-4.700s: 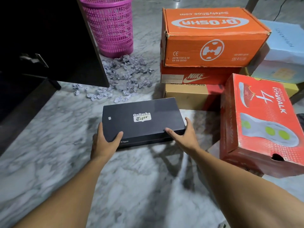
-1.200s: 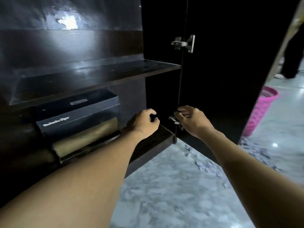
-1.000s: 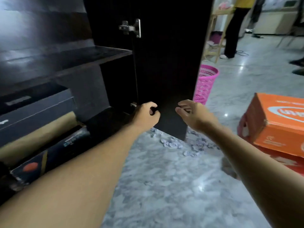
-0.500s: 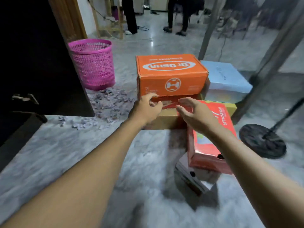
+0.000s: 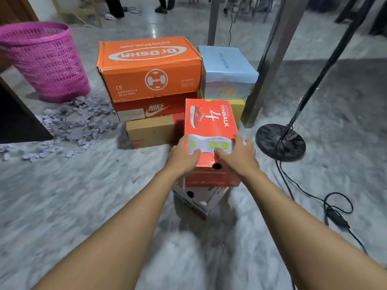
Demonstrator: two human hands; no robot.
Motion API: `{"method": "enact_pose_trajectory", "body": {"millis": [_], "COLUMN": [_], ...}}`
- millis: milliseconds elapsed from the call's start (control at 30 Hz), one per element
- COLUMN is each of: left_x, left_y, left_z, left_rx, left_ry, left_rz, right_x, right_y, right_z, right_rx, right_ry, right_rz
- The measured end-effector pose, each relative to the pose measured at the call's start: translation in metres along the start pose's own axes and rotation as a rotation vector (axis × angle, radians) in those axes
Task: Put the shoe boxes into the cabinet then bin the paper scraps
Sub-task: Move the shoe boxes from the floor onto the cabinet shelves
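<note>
A red GoWalk shoe box (image 5: 209, 122) rests on a white box (image 5: 199, 199) in front of me. My left hand (image 5: 182, 158) grips its near left corner and my right hand (image 5: 238, 155) grips its near right corner. Behind it stand an orange Dr.Osha box (image 5: 150, 68), a red Nike box (image 5: 150, 108) and a brown box (image 5: 150, 132) in one stack. A light blue box (image 5: 228, 72) sits on a yellow box (image 5: 237, 107) to the right. Grey paper scraps (image 5: 73, 120) lie on the floor by the pink bin (image 5: 44, 59).
The dark cabinet door's edge (image 5: 18, 120) shows at the left. A lamp stand base (image 5: 280, 142) with a black cable (image 5: 335, 208) sits to the right. Metal table legs (image 5: 270, 59) rise behind the boxes. People's legs show at the far top.
The black box went into the cabinet. I turned from the cabinet back to the pile, and both hands have come down onto the red GoWalk box.
</note>
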State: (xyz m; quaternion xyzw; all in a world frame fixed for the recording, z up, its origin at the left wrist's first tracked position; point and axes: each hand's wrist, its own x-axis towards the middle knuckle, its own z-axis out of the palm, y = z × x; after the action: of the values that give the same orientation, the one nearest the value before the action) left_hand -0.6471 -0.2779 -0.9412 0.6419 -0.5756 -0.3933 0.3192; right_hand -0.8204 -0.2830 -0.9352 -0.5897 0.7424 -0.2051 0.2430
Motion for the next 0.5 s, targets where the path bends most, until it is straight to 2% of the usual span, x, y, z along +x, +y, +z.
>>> {"method": "enact_pose_trajectory", "body": {"millis": [100,200,300,400,500], "left_x": [-0.001,-0.011,-0.028,-0.05,-0.059], "left_y": [-0.003,-0.005,-0.021,-0.043,-0.053], "left_z": [0.004,0.0,-0.003,-0.009,-0.017], "left_rx": [0.03,0.048,0.103,0.13,0.026], "left_ry": [-0.012,0.01,0.141,0.187,0.121], "left_rz": [0.03,0.036,0.049,0.118,0.124], "right_x": [0.0,-0.009,-0.03,-0.055,-0.067], "right_y": [0.011,0.012,0.017,0.03,0.042], "right_z": [0.005,0.009,0.015,0.021,0.023], "right_rx": [0.154,0.204,0.262,0.408,0.508], "right_ry": [0.029,0.074,0.092,0.029,-0.038], "right_rz": [-0.032,-0.087,-0.143,-0.153,-0.127]}}
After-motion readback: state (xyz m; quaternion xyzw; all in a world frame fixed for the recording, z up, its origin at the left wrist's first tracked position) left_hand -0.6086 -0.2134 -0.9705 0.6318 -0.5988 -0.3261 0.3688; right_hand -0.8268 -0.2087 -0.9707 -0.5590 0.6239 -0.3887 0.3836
